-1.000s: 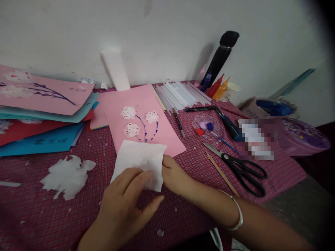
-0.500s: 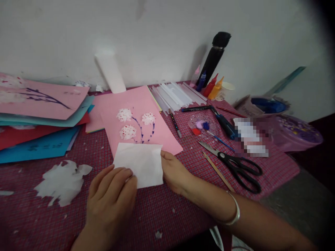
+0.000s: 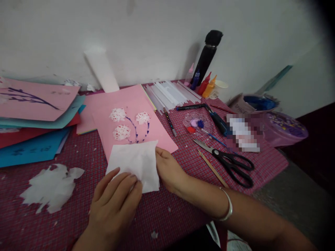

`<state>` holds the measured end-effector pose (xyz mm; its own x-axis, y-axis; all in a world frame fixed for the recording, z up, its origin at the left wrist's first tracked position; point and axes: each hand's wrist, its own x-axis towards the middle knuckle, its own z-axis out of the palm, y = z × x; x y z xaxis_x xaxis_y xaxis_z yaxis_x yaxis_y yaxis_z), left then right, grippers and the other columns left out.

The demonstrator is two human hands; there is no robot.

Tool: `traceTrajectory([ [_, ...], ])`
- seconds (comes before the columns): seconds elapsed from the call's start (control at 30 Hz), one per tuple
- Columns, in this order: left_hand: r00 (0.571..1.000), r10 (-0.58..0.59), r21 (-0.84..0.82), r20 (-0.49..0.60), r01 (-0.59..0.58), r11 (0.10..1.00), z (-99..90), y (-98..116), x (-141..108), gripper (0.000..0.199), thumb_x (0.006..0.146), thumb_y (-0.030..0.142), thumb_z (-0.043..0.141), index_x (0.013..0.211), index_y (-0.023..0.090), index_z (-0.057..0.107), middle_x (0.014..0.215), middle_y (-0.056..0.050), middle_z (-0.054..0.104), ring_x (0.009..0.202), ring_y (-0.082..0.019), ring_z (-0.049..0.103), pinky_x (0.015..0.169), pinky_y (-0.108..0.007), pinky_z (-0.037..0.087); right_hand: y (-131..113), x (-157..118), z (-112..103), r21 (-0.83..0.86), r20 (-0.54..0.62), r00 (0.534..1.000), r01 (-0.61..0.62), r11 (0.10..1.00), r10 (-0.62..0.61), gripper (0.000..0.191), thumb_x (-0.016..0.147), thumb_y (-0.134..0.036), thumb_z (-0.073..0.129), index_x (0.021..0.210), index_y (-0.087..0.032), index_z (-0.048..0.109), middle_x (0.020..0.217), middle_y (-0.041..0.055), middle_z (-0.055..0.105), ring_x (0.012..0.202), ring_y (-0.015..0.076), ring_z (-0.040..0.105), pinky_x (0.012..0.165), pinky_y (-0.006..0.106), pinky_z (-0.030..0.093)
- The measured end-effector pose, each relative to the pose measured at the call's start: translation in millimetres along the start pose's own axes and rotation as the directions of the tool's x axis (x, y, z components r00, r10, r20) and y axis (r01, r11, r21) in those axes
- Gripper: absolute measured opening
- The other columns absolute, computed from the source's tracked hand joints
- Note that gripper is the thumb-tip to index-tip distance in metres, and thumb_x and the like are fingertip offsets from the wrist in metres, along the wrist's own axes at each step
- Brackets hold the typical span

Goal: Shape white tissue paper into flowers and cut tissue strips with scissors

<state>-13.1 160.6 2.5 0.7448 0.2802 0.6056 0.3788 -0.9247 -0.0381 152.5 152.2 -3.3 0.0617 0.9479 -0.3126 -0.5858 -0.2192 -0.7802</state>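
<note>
A folded white tissue (image 3: pixel 132 158) is held between my two hands, over the lower part of a pink sheet (image 3: pixel 162 134). My right hand (image 3: pixel 170 170) pinches its right edge, the thumb on top and the other fingers hidden behind. Across the lower left of the tissue lies my left hand (image 3: pixel 117 198), its fingers bent together on it and the thumb near the bottom edge. Above the tissue, the pink sheet bears white crumpled puffs (image 3: pixel 122 132) with red specks and dark blue painted stems (image 3: pixel 136 130).
Crumpled white tissue scraps (image 3: pixel 52 188) lie at left, below stacked coloured sheets (image 3: pixel 34 148). To the right are scissors (image 3: pixel 225 160), a wooden stick (image 3: pixel 211 167), a paint palette (image 3: pixel 197 122) and a marker (image 3: pixel 170 122). Glue sticks (image 3: pixel 170 94) and paint bottles (image 3: pixel 205 87) stand farther back.
The view has shifted slightly to the right. My left hand has slid inward across the tissue, which is now more creased. My right hand keeps its pinch on the right edge.
</note>
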Motion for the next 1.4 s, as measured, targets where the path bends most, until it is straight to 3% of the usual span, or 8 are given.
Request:
traceTrajectory([
  [0.2, 1.000, 0.014, -0.061, -0.020, -0.015, 0.998, 5.5, 2.9, -3.2, 0.017, 0.086, 0.004, 0.057, 0.093, 0.018, 0.064, 0.091, -0.005, 0.070, 0.094, -0.020, 0.065, 0.101, -0.044, 0.045, -3.5, -0.9, 0.4, -0.033, 0.054, 0.996, -0.066, 0.997, 0.068, 0.032, 0.065, -0.037, 0.075, 0.090, -0.018, 0.069, 0.082, 0.0028, 0.073, 0.078, 0.0200, 0.067, 0.071, 0.033, 0.054],
  [0.47, 0.991, 0.132, -0.176, 0.019, -0.127, 0.976, 7.7, 1.3, -9.3, 0.019, 0.090, 0.003, 0.048, 0.091, 0.015, 0.062, 0.103, -0.008, 0.072, 0.107, -0.019, 0.063, 0.108, -0.043, 0.042, -9.3, 7.0, -8.1, -0.021, -0.096, 0.995, 0.000, 1.000, -0.002, 0.023, 0.067, -0.027, 0.071, 0.088, -0.017, 0.069, 0.085, 0.0034, 0.074, 0.081, 0.0197, 0.067, 0.074, 0.034, 0.054],
  [0.67, 0.988, 0.154, -0.187, 0.016, -0.149, 0.971, 5.1, -0.4, -5.4, 0.019, 0.092, 0.005, 0.044, 0.094, 0.015, 0.061, 0.111, -0.010, 0.071, 0.118, -0.020, 0.058, 0.108, -0.042, 0.043, -11.4, 4.8, -7.4, -0.139, 0.071, 0.997, 0.010, 0.990, 0.000, 0.026, 0.065, -0.026, 0.071, 0.090, -0.018, 0.069, 0.082, 0.0011, 0.073, 0.079, 0.0194, 0.066, 0.070, 0.031, 0.053],
  [0.93, 0.972, 0.233, -0.184, 0.041, -0.222, 0.958, -1.5, 8.3, 1.4, 0.021, 0.090, 0.003, 0.046, 0.087, 0.016, 0.062, 0.107, -0.006, 0.073, 0.109, -0.018, 0.064, 0.106, -0.041, 0.044, -9.8, 9.0, -14.3, -0.144, -0.095, 0.995, 0.026, 0.989, -0.040, 0.017, 0.060, -0.028, 0.074, 0.068, -0.016, 0.063, 0.063, -0.0034, 0.067, 0.052, 0.0088, 0.052, 0.052, 0.021, 0.042],
  [1.1, 0.977, 0.205, -0.146, 0.050, -0.196, 0.970, -4.3, 3.9, 8.8, 0.022, 0.089, 0.002, 0.045, 0.083, 0.018, 0.060, 0.102, -0.005, 0.074, 0.102, -0.018, 0.066, 0.100, -0.038, 0.048, -12.0, 11.0, -15.0, -0.147, -0.056, 0.997, 0.047, 0.988, -0.055, 0.016, 0.065, -0.029, 0.070, 0.069, -0.017, 0.061, 0.066, -0.0014, 0.066, 0.060, 0.0120, 0.057, 0.057, 0.024, 0.044],
  [1.2, 0.988, 0.135, -0.114, 0.072, -0.126, 0.985, -7.4, -1.1, 14.1, 0.022, 0.085, 0.003, 0.044, 0.085, 0.018, 0.059, 0.093, -0.005, 0.075, 0.088, -0.019, 0.070, 0.087, -0.038, 0.055, -13.8, 10.2, -15.7, -0.203, -0.026, 0.991, 0.126, 0.971, -0.134, 0.013, 0.068, -0.029, 0.066, 0.068, -0.017, 0.059, 0.068, -0.0007, 0.064, 0.064, 0.0133, 0.056, 0.059, 0.025, 0.043],
  [1.3, 0.991, -0.087, -0.194, 0.107, 0.106, 0.975, -13.2, -3.8, 16.2, 0.027, 0.081, 0.004, 0.038, 0.091, 0.020, 0.057, 0.087, -0.003, 0.074, 0.078, -0.017, 0.071, 0.072, -0.032, 0.058, -13.4, 8.5, -17.3, -0.340, 0.021, 0.972, 0.229, 0.912, -0.236, 0.011, 0.070, -0.023, 0.059, 0.062, -0.018, 0.053, 0.061, -0.0033, 0.056, 0.060, 0.0112, 0.050, 0.055, 0.023, 0.039],
  [1.4, 0.869, -0.420, -0.395, 0.260, 0.493, 0.776, -20.9, -3.8, 18.1, 0.021, 0.085, 0.011, 0.041, 0.092, 0.023, 0.057, 0.082, -0.001, 0.072, 0.074, -0.015, 0.070, 0.063, -0.025, 0.056, -11.3, 3.6, -15.7, -0.478, 0.072, 0.957, 0.279, 0.833, -0.280, 0.009, 0.069, -0.017, 0.053, 0.061, -0.018, 0.051, 0.057, -0.0057, 0.047, 0.055, 0.0095, 0.043, 0.050, 0.021, 0.034],
])
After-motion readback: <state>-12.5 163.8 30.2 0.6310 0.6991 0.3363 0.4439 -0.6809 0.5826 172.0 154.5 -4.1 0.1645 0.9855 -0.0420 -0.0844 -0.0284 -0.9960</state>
